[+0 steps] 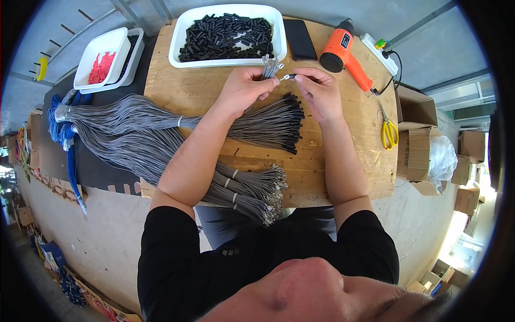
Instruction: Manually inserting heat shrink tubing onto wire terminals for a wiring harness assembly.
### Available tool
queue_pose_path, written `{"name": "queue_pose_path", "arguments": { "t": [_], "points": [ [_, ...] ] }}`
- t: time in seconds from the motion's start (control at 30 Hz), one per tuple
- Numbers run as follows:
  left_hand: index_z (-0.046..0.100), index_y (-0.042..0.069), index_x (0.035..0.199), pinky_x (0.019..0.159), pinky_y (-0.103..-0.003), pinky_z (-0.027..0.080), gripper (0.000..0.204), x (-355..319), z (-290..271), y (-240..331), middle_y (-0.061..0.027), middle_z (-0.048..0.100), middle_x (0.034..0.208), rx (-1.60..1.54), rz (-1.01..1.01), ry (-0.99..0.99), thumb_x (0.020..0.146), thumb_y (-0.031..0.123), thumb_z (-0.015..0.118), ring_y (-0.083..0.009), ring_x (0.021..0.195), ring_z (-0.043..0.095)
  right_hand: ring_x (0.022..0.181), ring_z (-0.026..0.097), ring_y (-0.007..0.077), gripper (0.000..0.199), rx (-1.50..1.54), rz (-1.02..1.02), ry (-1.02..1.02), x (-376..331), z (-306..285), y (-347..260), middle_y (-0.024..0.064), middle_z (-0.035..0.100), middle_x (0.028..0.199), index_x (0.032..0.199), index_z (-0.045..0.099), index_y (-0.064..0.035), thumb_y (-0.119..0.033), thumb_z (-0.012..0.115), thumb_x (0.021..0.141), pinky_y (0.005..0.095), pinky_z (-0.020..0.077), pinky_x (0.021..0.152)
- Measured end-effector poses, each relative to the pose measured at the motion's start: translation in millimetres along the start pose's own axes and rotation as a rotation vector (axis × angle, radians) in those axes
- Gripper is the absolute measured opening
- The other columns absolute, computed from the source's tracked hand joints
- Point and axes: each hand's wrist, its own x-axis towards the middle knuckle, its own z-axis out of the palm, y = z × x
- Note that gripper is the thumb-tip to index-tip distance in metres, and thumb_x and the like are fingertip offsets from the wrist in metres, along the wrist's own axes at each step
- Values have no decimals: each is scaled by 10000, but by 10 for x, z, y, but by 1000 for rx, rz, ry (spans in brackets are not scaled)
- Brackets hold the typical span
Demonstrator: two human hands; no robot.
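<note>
My left hand (pixel 248 90) is closed round a small bundle of grey cables (pixel 271 66), whose bare metal ends stick up above the fingers. Between its thumb and forefinger one cable end points to the right. My right hand (pixel 321 95) pinches a short black sleeve (pixel 292 77) at a metal terminal on that cable end. How far the sleeve sits over the terminal is too small to tell. Below my hands lies a fan of grey cables (pixel 263 126) with black sleeved ends. Nearer me, tied bundles of grey cables (pixel 244 188) end in bare metal terminals.
A white tray (pixel 175 51) of black sleeves stands at the back, beside a black phone (pixel 300 40). An orange heat gun (pixel 348 59), a power strip (pixel 382 53) and yellow-handled scissors (pixel 389 133) lie right. Another white tray (pixel 80 80) holds red pieces at left.
</note>
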Motion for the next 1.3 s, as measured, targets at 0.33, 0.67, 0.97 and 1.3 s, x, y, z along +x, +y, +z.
{"name": "queue_pose_path", "arguments": {
  "t": [0.33, 0.67, 0.97, 1.3],
  "points": [
    [703, -29, 939, 605, -243, 432, 128, -25, 16, 56, 5, 608, 745, 23, -29, -26, 888, 86, 725, -81, 651, 536, 620, 443, 24, 181, -29, -51, -4, -8, 42, -3, -36, 600, 785, 1089, 714, 29, -3, 700, 912, 176, 322, 525],
    [702, -36, 934, 601, -243, 425, 136, -16, 3, 19, 3, 607, 739, 33, -23, -38, 887, 88, 729, -78, 645, 531, 614, 442, 28, 162, -56, -43, 7, 2, 3, 27, -35, 597, 771, 1068, 716, 29, -23, 710, 914, 178, 328, 521],
    [703, -42, 960, 601, -241, 432, 160, -30, 3, 34, -3, 622, 763, 87, -15, -54, 892, 99, 733, -82, 662, 542, 610, 447, 30, 128, -61, -26, -18, -11, 43, 16, -18, 628, 789, 1024, 714, 27, -36, 718, 913, 182, 333, 525],
    [698, -54, 984, 647, -242, 462, 173, -24, -9, 23, -26, 646, 792, 59, -36, -53, 898, 95, 724, -92, 697, 570, 618, 466, 50, 191, 92, 80, 11, 45, -59, -34, 61, 689, 862, 1041, 687, 36, -137, 681, 960, 173, 321, 502]
  ]
}}
